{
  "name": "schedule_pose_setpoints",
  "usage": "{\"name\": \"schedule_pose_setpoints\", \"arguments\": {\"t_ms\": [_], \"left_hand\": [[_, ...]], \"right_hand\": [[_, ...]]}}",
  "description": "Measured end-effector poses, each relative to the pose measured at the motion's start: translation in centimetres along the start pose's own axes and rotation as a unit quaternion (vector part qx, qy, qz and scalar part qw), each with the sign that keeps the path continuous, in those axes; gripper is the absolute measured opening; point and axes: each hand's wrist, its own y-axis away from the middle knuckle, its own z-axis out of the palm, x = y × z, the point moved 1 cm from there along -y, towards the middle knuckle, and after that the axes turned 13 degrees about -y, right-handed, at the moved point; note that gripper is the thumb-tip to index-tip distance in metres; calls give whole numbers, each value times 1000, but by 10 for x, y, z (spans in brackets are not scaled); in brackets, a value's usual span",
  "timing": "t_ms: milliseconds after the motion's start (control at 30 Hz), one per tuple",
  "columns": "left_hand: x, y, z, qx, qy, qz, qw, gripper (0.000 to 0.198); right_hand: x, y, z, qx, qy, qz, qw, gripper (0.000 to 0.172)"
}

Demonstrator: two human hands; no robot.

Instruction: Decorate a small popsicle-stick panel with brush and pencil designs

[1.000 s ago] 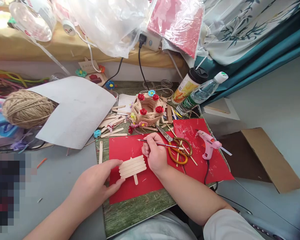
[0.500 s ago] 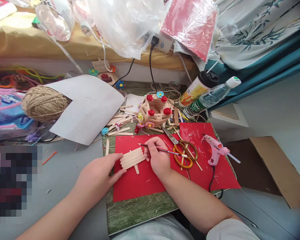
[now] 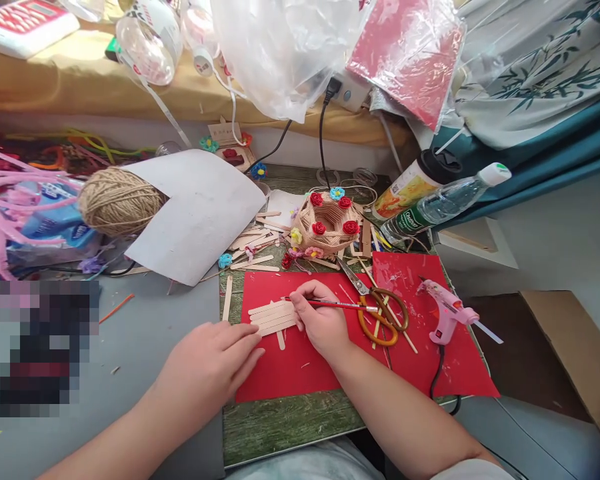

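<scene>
A small panel of glued popsicle sticks [image 3: 273,316] lies on a red paper sheet [image 3: 300,363] on the green wooden board. My right hand [image 3: 320,319] grips a thin red pencil [image 3: 347,305], its tip pointing left over the panel's upper sticks. My left hand [image 3: 213,365] rests flat at the red sheet's left edge, fingertips just below and left of the panel, holding nothing.
Orange-handled scissors [image 3: 380,313] and a pink glue gun [image 3: 445,317] lie right of my right hand. A twine basket with red flowers [image 3: 327,223], loose sticks [image 3: 250,243], a twine ball [image 3: 117,200], grey card [image 3: 200,210] and two bottles [image 3: 430,193] crowd the back.
The view has shifted, so everything sits further right in frame. My left hand has slid off the panel toward its lower left. The pencil tip now lies across the sticks.
</scene>
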Motion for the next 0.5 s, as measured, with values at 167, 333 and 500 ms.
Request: {"name": "schedule_pose_setpoints", "arguments": {"t_ms": [167, 333, 500], "left_hand": [[5, 0, -1, -18, -36, 29, 999, 24], [4, 0, 4, -43, -33, 21, 998, 24], [3, 0, 1, -30, -30, 17, 999, 24]], "right_hand": [[-6, 6, 3, -38, 86, -19, 995, 21], [-8, 13, 9, -92, 145, -51, 984, 19], [-3, 9, 10, -131, 99, 52, 985, 24]]}}
